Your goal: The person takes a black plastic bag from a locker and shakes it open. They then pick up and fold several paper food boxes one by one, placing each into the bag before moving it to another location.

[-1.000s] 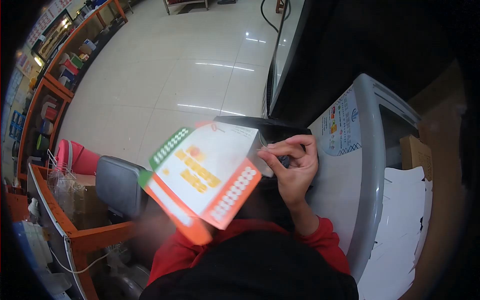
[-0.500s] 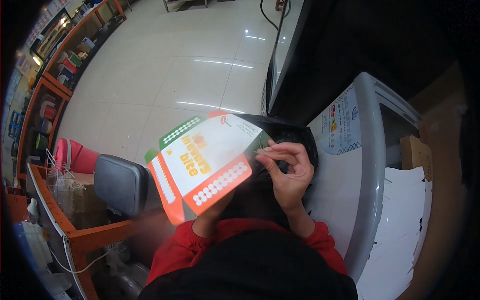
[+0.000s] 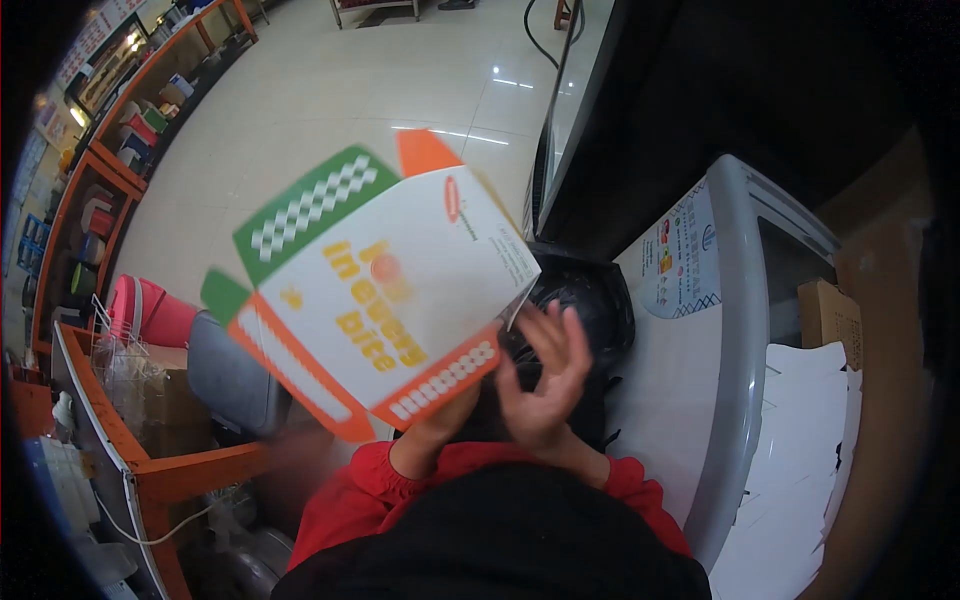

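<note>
A partly folded cardboard food box (image 3: 395,275) is held up in front of me, its white panel printed with yellow lettering. Green and orange flaps with white patterns stick out from its sides. From below, my left hand (image 3: 445,425) grips the box; its fingers are hidden behind the orange edge. Beside the box's right corner is my right hand (image 3: 548,375), slightly blurred, with fingers and thumb apart. Its fingertips are right at a small loose flap on that corner.
To the right stands a white chest freezer (image 3: 670,370) with a grey rim. White cardboard sheets (image 3: 795,460) and a brown carton (image 3: 830,322) lie beyond it. A black bin bag (image 3: 590,300) sits behind my right hand. At left are a grey bin (image 3: 235,375) and a pink cooler (image 3: 160,325).
The box has risen and come closer, its flaps now spread wider. My right hand has moved down and left, its pinch on the corner opened into spread fingers.
</note>
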`<state>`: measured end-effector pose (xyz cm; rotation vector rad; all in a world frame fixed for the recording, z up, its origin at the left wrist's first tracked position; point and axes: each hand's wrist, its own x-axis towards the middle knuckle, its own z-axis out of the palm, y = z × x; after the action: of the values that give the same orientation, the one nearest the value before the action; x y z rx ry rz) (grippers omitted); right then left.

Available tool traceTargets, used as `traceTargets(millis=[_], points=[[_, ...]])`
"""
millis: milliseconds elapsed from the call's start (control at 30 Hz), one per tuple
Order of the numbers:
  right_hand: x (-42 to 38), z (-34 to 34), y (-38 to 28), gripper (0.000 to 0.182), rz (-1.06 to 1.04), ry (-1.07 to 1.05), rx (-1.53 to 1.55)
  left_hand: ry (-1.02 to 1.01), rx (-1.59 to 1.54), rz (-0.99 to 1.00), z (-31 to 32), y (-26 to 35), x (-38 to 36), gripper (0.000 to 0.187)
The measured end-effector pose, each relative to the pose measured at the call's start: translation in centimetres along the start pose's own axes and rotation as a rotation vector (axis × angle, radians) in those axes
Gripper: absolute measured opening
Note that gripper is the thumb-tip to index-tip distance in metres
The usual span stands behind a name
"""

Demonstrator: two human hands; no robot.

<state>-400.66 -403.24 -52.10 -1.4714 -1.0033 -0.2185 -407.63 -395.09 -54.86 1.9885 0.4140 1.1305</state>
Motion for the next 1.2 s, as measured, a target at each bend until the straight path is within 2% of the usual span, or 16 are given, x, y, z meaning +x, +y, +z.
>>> traceTargets(millis=[33,133,200,267,300,333,433,533,567,633,667,800,833,967,1100,1200], points=[[0.4,-0.2,0.2,0.069,0.043,0.055,0.052,-0.072,0.352,0.016,-0.5,-0.3,-0.6,0.025],[1.0,-0.5,0.9,0.066,0.081,0.138,0.095,0.012,-0.07,-0.057,0.7,-0.7,-1.5,0.024],[1.0,-0.8,0.9,0.063,0.081,0.098,0.054,0.062,0.003,-0.101,1.2,-0.6,-1.3,0.022],[0.3,-1.1,1.5,0.06,-0.112,0.059,-0.124,0.153,-0.047,-0.173,1.4,1.1,-0.4,0.022],[0.0,-1.1,1.7,0.058,-0.208,0.039,-0.214,0.11,0.234,-0.002,1.3,0.5,-1.0,0.023],[-0.2,-0.8,1.4,0.051,-0.186,0.042,-0.257,0.121,0.288,0.04,1.2,0.3,-1.3,0.023],[-1.4,1.5,0.4,0.031,-0.105,0.031,-0.269,0.188,0.133,-0.065,0.8,0.6,-0.8,0.025],[-0.2,-1.5,0.8,0.03,-0.197,-0.135,-0.357,0.25,-0.138,-0.266,-0.1,0.8,0.5,0.026],[1.0,-1.9,1.1,0.032,-0.096,0.015,-0.247,0.254,-0.231,-0.318,-0.1,0.6,1.0,0.026],[3.5,-2.7,2.0,0.037,0.051,0.348,0.031,0.047,-0.651,-0.408,-1.7,-0.2,1.7,0.026],[5.7,-3.9,2.0,0.036,0.04,0.311,-0.203,-0.045,-0.76,-0.415,-2.1,-0.6,1.7,0.022],[5.6,-7.4,5.4,0.032,0.662,-0.219,0.503,0.026,-0.891,-0.426,-2.1,-1.7,1.0,0.032],[4.6,-7.0,5.3,0.028,0.699,-0.13,0.492,0.005,-0.908,-0.43,-2.3,-2.0,1.1,0.034],[4.1,-6.7,3.8,0.019,0.691,-0.105,0.647,-0.048,-1.019,-0.489,-2.6,-2.3,1.1,0.039],[3.7,-6.9,4.1,0.012,0.544,0.045,0.435,-0.128,-1.037,-0.463,-3.1,-2.6,1.0,0.041],[3.6,-6.5,3.8,0.01,0.443,0.09,0.271,-0.053,-1.191,-0.504,-2.3,-2.2,0.8,0.044]])
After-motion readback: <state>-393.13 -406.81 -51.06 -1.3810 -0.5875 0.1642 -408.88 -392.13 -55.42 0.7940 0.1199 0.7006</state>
